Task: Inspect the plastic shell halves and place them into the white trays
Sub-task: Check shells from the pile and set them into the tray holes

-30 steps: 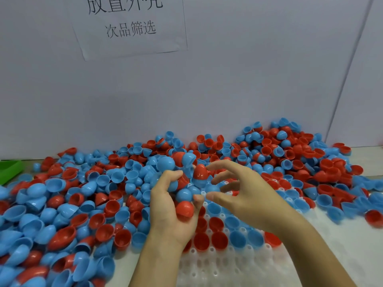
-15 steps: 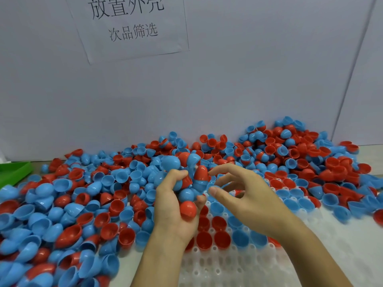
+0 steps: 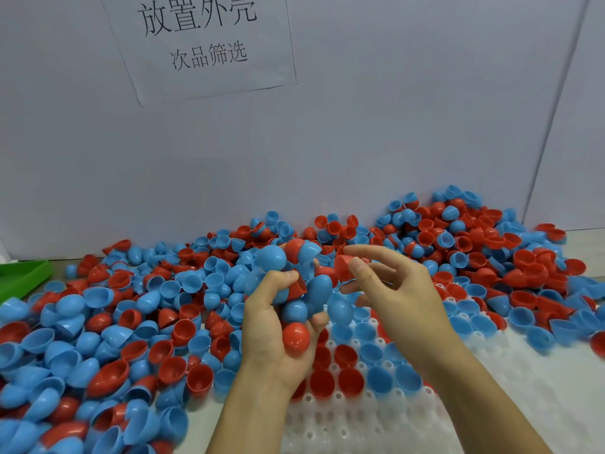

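Left hand (image 3: 271, 335) above the white tray's (image 3: 376, 421) near-left corner, fingers curled round a clutch of blue and red shell halves (image 3: 294, 309), right hand (image 3: 393, 290) over the tray's far edge, thumb and forefinger pinching one red shell half (image 3: 342, 267), loose heap of shells (image 3: 131, 322) left of and behind the tray, several seated in its pockets

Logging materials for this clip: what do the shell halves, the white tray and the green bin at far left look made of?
Shell halves: thin, smooth moulded plastic, semi-glossy, with soft highlights on the domes. White tray: apparently translucent, milky formed plastic with rows of round pockets, matte. Green bin: probably rigid opaque plastic; only a corner shows, so this is uncertain.
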